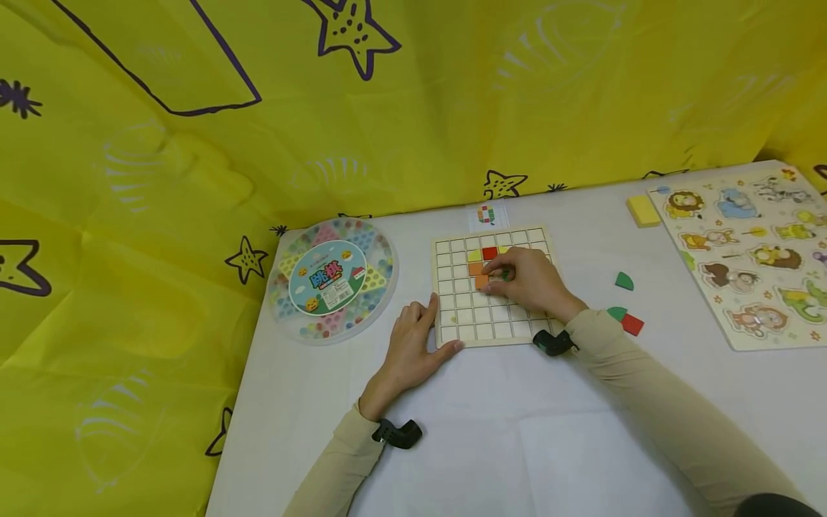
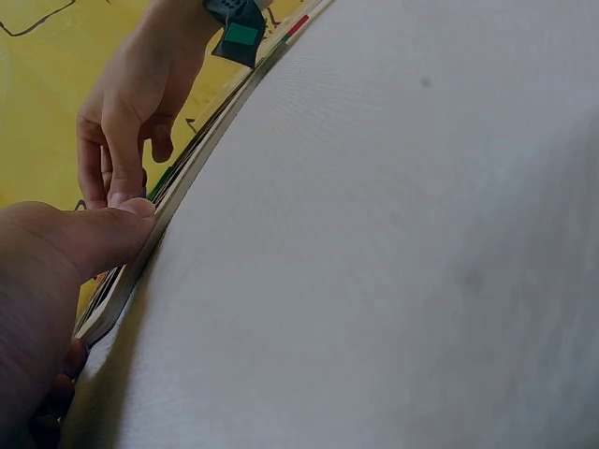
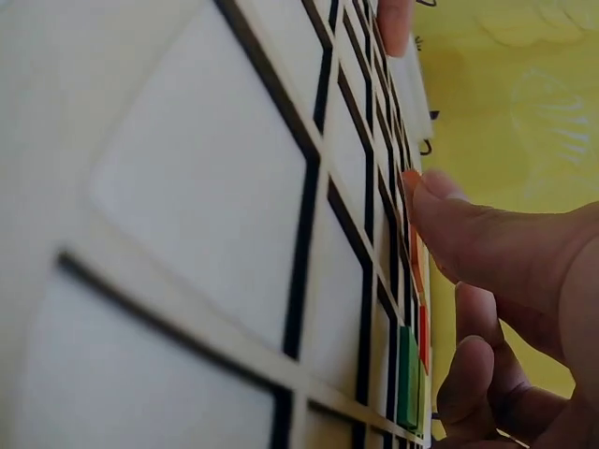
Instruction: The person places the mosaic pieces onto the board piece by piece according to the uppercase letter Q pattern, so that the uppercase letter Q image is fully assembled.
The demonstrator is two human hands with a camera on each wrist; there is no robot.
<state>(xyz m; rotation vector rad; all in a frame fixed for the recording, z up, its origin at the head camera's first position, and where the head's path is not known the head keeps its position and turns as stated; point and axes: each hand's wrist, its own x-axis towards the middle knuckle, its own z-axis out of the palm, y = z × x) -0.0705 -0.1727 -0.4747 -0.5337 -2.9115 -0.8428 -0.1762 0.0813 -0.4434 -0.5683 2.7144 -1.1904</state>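
A wooden grid board [image 1: 465,334] lies on the white table. My left hand [image 1: 410,345] holds its near left corner, thumb along the front edge and index finger at the left side. Over the board, my right hand [image 1: 535,281] pinches an orange square tile [image 3: 410,184] between thumb and fingertips. Another orange tile [image 1: 476,268] sits in the grid, just below a yellow piece [image 1: 474,255] and beside a red square [image 1: 489,253]. A green piece [image 3: 408,379] shows in the grid in the right wrist view, partly hidden by my hand in the head view.
A pattern card [image 1: 487,215] lies behind the board. Loose green [image 1: 624,281] and red [image 1: 632,324] pieces are to the right. Further right lie a yellow block [image 1: 642,211] and an animal puzzle board [image 1: 711,287]. A round game box [image 1: 381,309] is at left.
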